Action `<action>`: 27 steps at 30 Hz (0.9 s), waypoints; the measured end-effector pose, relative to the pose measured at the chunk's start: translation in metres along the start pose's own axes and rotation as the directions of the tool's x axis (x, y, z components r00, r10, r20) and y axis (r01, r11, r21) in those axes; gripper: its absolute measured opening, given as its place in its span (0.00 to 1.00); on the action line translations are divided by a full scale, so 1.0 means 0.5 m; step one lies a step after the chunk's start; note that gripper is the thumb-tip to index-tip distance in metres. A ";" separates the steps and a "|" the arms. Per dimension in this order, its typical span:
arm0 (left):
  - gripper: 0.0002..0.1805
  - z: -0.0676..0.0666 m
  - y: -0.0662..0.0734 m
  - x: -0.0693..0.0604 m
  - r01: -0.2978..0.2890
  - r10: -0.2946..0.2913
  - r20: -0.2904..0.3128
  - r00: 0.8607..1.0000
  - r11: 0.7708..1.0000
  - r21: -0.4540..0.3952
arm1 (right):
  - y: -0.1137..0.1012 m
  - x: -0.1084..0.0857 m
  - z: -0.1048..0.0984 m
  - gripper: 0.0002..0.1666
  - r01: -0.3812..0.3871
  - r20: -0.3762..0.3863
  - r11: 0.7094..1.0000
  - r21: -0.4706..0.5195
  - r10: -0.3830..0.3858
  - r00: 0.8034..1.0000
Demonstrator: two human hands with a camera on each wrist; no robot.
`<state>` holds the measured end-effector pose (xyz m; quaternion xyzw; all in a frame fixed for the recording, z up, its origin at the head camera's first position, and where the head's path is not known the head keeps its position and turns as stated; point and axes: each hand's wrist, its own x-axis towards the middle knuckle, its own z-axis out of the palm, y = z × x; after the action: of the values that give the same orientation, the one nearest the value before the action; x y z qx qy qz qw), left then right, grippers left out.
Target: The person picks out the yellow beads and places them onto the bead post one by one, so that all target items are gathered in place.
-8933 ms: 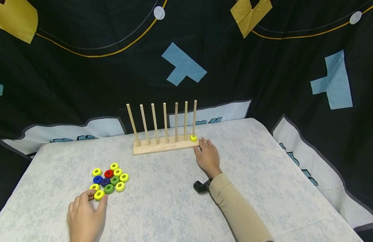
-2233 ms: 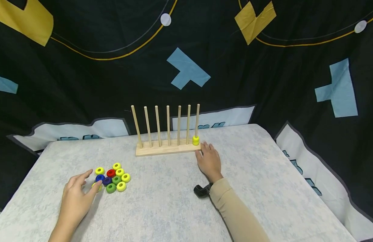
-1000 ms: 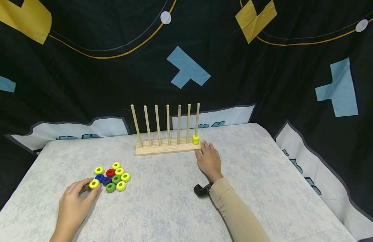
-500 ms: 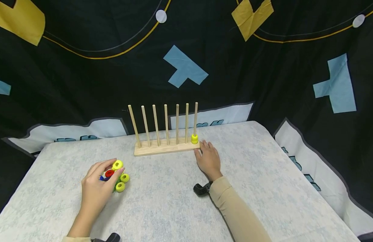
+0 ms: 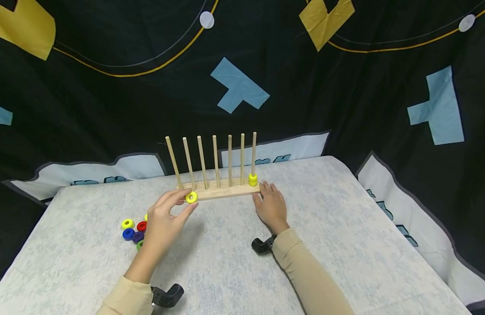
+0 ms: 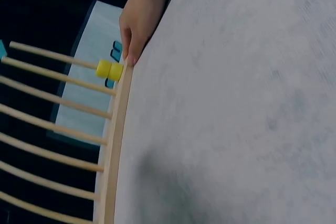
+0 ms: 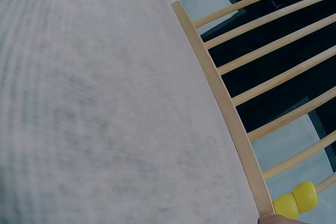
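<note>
At the left of the tabletop (image 5: pixel 234 262) we see a cluster of loose rings (image 5: pixel 127 227), partly hidden by the left hand (image 5: pixel 162 222) and its forearm; if that arm dips, we judge it could scatter them. The left hand grasps a yellow ring (image 5: pixel 192 201) between thumb and fingertips, and in the head view it overlaps the left part of the wooden rack (image 5: pixel 222 191); we cannot tell its height over the base. Pinched only at the rim, the ring could slip and roll if the hold loosens, and a hasty swing could clip the pegs (image 5: pixel 215 157) and shove the rack. A yellow stack (image 5: pixel 252 180) sits at the foot of the rightmost peg. The right hand (image 5: pixel 271 208) touches that end of the base, its fingers relaxed rather than clenched; should this touch lighten during a bump, the rack could skid or turn.

Counting left to right, we find six loose rings in sight: two yellow (one a mere sliver), two blue, one red and one green; more may lie behind the arm. Then come one ring in the left hand, one rack with seven pegs, two yellow rings in the stack, and two hands.
</note>
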<state>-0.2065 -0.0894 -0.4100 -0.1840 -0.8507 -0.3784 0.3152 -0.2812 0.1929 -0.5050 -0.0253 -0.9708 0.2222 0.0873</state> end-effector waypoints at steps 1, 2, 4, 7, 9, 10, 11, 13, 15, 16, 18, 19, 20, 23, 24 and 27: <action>0.24 0.005 0.005 0.003 0.000 0.001 0.013 1.000 1.000 -0.003 | 0.001 -0.001 0.000 0.34 -0.001 0.000 1.000 0.001 0.001 1.000; 0.24 0.011 0.009 0.006 -0.001 0.001 0.027 1.000 1.000 -0.005 | 0.001 -0.001 0.001 0.34 -0.003 0.000 1.000 0.004 0.003 1.000; 0.24 0.022 0.015 0.013 -0.007 0.007 0.052 0.999 1.000 -0.013 | 0.002 -0.002 0.002 0.34 -0.002 0.002 1.000 0.003 0.002 1.000; 0.23 0.041 0.023 0.025 -0.005 0.008 0.093 0.996 0.999 -0.034 | 0.003 -0.003 0.004 0.34 0.002 0.008 1.000 -0.004 -0.002 1.000; 0.22 0.053 0.030 0.039 0.000 0.005 0.123 0.992 0.999 -0.046 | 0.003 -0.002 0.005 0.34 0.005 0.009 1.000 -0.012 -0.005 1.000; 0.21 0.060 0.035 0.047 0.002 0.005 0.136 0.991 0.999 -0.048 | 0.004 -0.002 0.005 0.34 0.005 0.007 1.000 -0.016 -0.005 1.000; 0.21 0.067 0.041 0.056 -0.002 0.010 0.148 0.989 0.999 -0.051 | 0.004 -0.002 0.005 0.34 0.007 0.004 1.000 -0.017 -0.006 1.000; 0.20 0.080 0.056 0.074 -0.013 0.023 0.175 0.984 0.998 -0.055 | 0.006 -0.002 0.005 0.34 0.008 -0.002 1.000 -0.019 -0.008 1.000; 0.19 0.092 0.072 0.093 -0.036 0.048 0.194 0.980 0.997 -0.068 | 0.007 -0.003 0.004 0.34 0.004 -0.004 1.000 -0.017 -0.004 1.000; 0.19 0.099 0.081 0.102 -0.044 0.057 0.203 0.978 0.997 -0.069 | 0.008 -0.003 0.004 0.34 0.002 -0.007 1.000 -0.019 -0.002 1.000; 0.19 0.109 0.097 0.121 -0.060 0.076 0.217 0.973 0.995 -0.077 | 0.007 -0.003 0.003 0.34 -0.007 -0.008 1.000 -0.025 0.006 1.000; 0.19 0.115 0.104 0.130 -0.066 0.082 0.220 0.972 0.995 -0.081 | 0.006 -0.002 0.003 0.34 -0.011 -0.008 1.000 -0.027 0.010 1.000; 0.19 0.120 0.110 0.139 -0.069 0.087 0.222 0.971 0.994 -0.085 | 0.005 -0.001 0.003 0.34 -0.014 -0.007 1.000 -0.027 0.014 1.000; 0.19 0.135 0.126 0.163 -0.081 0.101 0.226 0.969 0.992 -0.096 | 0.002 0.002 0.003 0.34 -0.017 -0.004 0.999 -0.029 0.016 1.000; 0.19 0.140 0.131 0.170 -0.085 0.105 0.228 0.968 0.992 -0.095 | 0.002 0.003 0.004 0.34 -0.016 -0.002 0.999 -0.033 0.016 1.000; 0.20 0.152 0.147 0.191 -0.101 0.121 0.232 0.965 0.990 -0.096 | 0.000 0.004 0.003 0.34 -0.011 0.000 0.999 -0.034 0.011 1.000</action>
<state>-0.2662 0.0229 -0.3457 -0.2881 -0.8540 -0.3706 0.2242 -0.2836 0.1925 -0.5061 -0.0320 -0.9743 0.2060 0.0858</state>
